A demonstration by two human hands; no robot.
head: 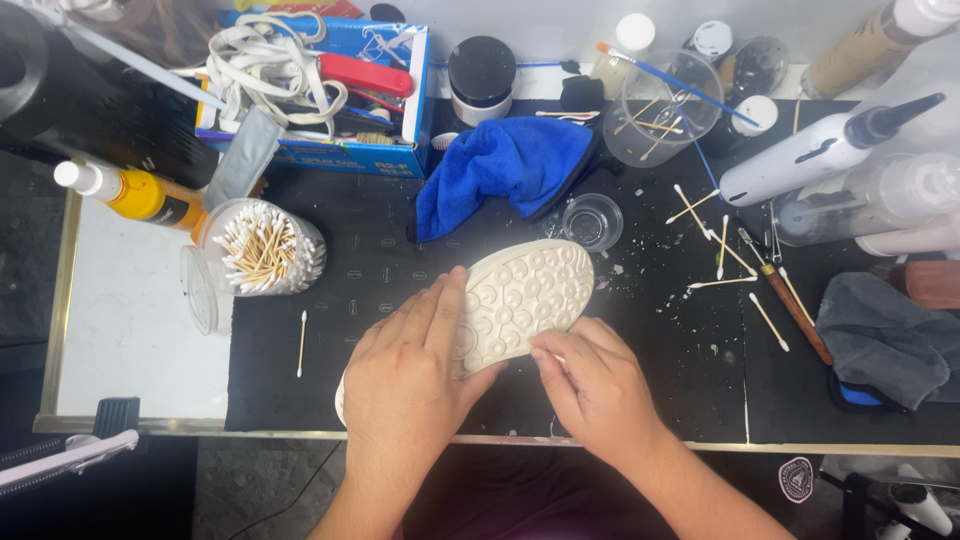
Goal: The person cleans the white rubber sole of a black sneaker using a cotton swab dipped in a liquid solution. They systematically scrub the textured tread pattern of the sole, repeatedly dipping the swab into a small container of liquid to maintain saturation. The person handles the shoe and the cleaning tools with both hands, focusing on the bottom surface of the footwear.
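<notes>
Black matting (640, 340) covers a cluttered workbench, flecked with bits of debris and scattered cotton swabs (715, 235). At the middle of the near edge lies a white shoe (525, 290), sole up, its toe pointing away and to the right, its heel hidden under the left hand.

The person's left hand (405, 375) lies flat and open over the heel half of the sole, fingers spread and pressing down to pin it. The right hand (595, 385) is partly curled beside the sole's near edge, fingertips pinched together against the rim; a thin pale stick seems to show between them, though it is too small to tell for sure.

The sole looks like moulded rubber with round raised studs: light, somewhat flexible, grippy rather than slick, and not fragile. Judging by its shape, the firmest hold is across the broad heel or around the sidewall, since the rounded upper beneath probably lets it rock.

Around it: 1 blue cloth (505, 170) just behind the toe, 1 small clear cup (592, 220) beside that, and 1 clear jar of cotton swabs (262, 248) lying on its side to the left, near a yellow squeeze bottle (135, 192). A blue box (330, 85) of laces and tools sits at the back. To the right lie a white nozzle bottle (815, 155), a brown-handled tool (795, 310) and a grey cloth (885, 340).
</notes>
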